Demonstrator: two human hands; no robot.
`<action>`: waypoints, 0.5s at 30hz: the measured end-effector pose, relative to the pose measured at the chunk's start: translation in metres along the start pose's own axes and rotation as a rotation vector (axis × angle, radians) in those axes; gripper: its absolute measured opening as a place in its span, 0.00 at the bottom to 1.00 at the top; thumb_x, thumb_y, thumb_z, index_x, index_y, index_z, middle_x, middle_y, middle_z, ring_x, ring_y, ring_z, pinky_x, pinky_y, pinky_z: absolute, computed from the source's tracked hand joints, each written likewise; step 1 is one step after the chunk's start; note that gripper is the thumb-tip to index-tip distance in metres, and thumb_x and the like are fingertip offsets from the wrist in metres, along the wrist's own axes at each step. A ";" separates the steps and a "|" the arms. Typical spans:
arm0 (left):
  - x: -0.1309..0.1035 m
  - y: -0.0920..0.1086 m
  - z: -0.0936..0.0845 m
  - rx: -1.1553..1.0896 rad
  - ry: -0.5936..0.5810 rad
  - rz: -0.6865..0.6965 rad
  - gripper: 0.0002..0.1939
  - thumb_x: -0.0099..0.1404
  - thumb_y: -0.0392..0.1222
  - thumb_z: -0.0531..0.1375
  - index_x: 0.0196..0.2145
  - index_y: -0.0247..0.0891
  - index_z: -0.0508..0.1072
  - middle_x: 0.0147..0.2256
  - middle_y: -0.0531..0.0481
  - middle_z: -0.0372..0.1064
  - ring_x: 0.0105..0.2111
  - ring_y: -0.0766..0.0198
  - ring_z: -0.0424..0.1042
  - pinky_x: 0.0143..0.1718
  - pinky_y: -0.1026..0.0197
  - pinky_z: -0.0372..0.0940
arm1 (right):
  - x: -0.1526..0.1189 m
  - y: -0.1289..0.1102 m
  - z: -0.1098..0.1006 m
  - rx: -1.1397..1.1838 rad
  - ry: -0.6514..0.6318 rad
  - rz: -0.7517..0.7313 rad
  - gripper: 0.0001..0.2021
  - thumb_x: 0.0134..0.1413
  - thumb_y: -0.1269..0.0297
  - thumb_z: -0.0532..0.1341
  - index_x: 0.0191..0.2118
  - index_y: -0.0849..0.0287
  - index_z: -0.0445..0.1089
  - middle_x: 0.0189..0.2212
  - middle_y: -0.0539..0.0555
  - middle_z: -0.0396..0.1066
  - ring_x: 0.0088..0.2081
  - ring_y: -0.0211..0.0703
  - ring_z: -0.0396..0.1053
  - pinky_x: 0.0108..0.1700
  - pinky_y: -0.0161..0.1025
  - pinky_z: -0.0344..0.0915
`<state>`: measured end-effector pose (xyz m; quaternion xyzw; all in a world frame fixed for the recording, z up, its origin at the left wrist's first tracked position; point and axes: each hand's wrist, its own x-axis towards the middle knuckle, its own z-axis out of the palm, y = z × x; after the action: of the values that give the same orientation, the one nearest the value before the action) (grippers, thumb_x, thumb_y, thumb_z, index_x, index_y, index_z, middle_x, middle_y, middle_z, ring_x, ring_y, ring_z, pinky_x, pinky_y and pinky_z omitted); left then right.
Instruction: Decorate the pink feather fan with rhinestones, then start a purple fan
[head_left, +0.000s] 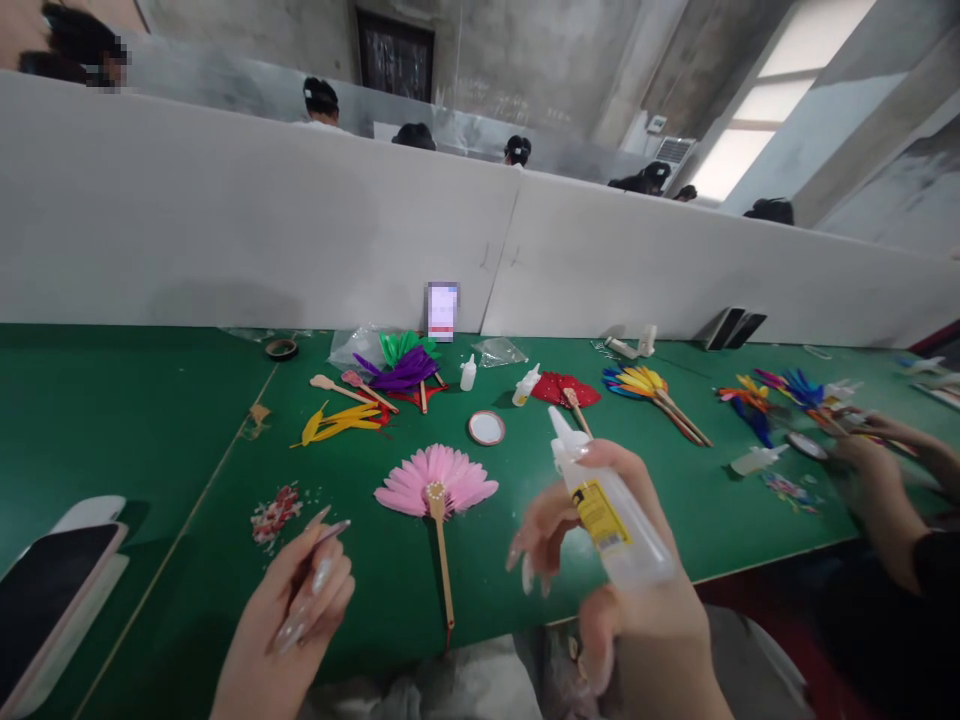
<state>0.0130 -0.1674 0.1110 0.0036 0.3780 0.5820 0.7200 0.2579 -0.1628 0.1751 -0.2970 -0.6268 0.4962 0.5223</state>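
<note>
My right hand [652,610] grips a translucent glue bottle [637,535] with a yellow label, its nozzle pointing up and to the left. Thumb and fingertips of my left hand [304,595] are pressed together; anything between them is too small to make out. Between the two hands, a pink feather fan [465,488] lies spread on the green table [375,610], its wooden handle [442,570] towards me. White bead-like dots sit where handle and feathers meet. Just beyond my left hand is a small pile of red and white bits [276,515].
Behind the fan are a round white lid [487,428], yellow feathers [341,428], a purple fan [401,370], a red fan [559,388] and a yellow-blue fan [641,385]. Two small bottles [468,373] stand there. At right, another person's hands [874,470] work; a phone [56,600] lies left.
</note>
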 end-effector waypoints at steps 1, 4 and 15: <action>0.001 -0.003 0.004 -0.001 -0.026 -0.032 0.18 0.60 0.39 0.59 0.17 0.35 0.57 0.10 0.59 0.47 0.09 0.77 0.48 0.11 0.68 0.45 | 0.003 -0.002 0.003 0.023 0.016 -0.002 0.30 0.44 0.50 0.66 0.50 0.44 0.51 0.30 0.51 0.73 0.26 0.43 0.73 0.21 0.35 0.67; 0.003 -0.010 0.017 0.006 -0.105 -0.094 0.19 0.59 0.40 0.60 0.16 0.36 0.57 0.09 0.59 0.46 0.09 0.76 0.47 0.10 0.68 0.45 | 0.011 -0.007 0.013 0.075 0.092 0.042 0.21 0.51 0.49 0.60 0.48 0.47 0.56 0.21 0.48 0.72 0.20 0.43 0.71 0.16 0.33 0.62; -0.012 -0.033 0.052 -0.165 -0.305 -0.279 0.15 0.53 0.36 0.64 0.17 0.33 0.61 0.11 0.61 0.43 0.10 0.79 0.41 0.10 0.71 0.39 | 0.044 -0.007 0.013 -0.205 0.159 -0.071 0.29 0.42 0.33 0.54 0.38 0.53 0.74 0.32 0.53 0.68 0.25 0.39 0.64 0.24 0.36 0.62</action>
<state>0.0691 -0.1658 0.1399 -0.0196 0.2124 0.4986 0.8402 0.2341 -0.1302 0.1982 -0.3648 -0.6408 0.3855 0.5546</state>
